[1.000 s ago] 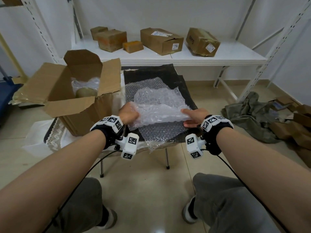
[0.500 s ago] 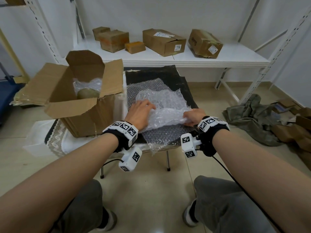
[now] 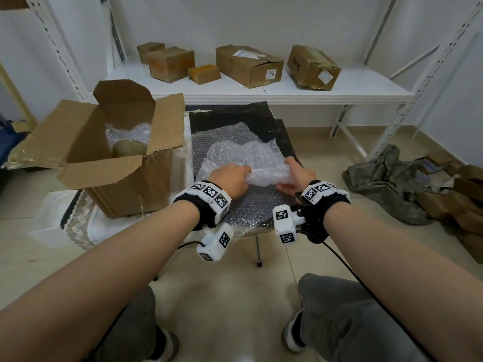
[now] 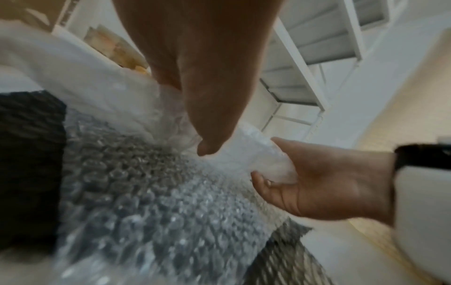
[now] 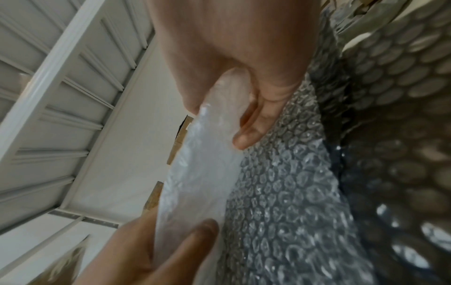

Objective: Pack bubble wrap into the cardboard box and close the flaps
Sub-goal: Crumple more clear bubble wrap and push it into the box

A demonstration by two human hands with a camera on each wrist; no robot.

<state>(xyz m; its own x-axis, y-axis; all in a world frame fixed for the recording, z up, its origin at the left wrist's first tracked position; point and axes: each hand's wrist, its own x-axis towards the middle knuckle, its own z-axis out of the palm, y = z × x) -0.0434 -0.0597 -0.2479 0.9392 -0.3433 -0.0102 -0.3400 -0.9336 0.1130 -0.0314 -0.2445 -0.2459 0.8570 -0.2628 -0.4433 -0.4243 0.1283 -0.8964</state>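
A person's two bare hands grip a crumpled, partly rolled sheet of clear bubble wrap [image 3: 245, 159] between them, above a flat sheet of bubble wrap [image 3: 217, 142] spread on a black textured mat [image 3: 235, 116]. The left hand [image 3: 230, 180] closes over the roll's left end, fingers on top and thumb toward the near side; the right hand [image 3: 295, 176] curls round its right end, thumb under the near edge and fingers over the top. In the left wrist view, the right hand [image 4: 324, 185] cups the white bundle [image 4: 258, 154] just beyond the left thumb. In the right wrist view, the right hand [image 5: 244, 77] pinches the translucent wrap [image 5: 202, 173], with the left hand's fingers [image 5: 171, 250] holding it farther along. To the left of the left hand stands an open brown cardboard box [image 3: 125, 189], all flaps up or splayed outward, with more bubble wrap [image 3: 128, 131] and a round olive-coloured object [image 3: 128, 148] inside. Beyond both hands, a white shelf [image 3: 287, 90] carries several closed cardboard cartons [image 3: 248, 65]. To the right of the right hand, grey-green cloth [image 3: 386, 178] lies crumpled on the tiled floor.
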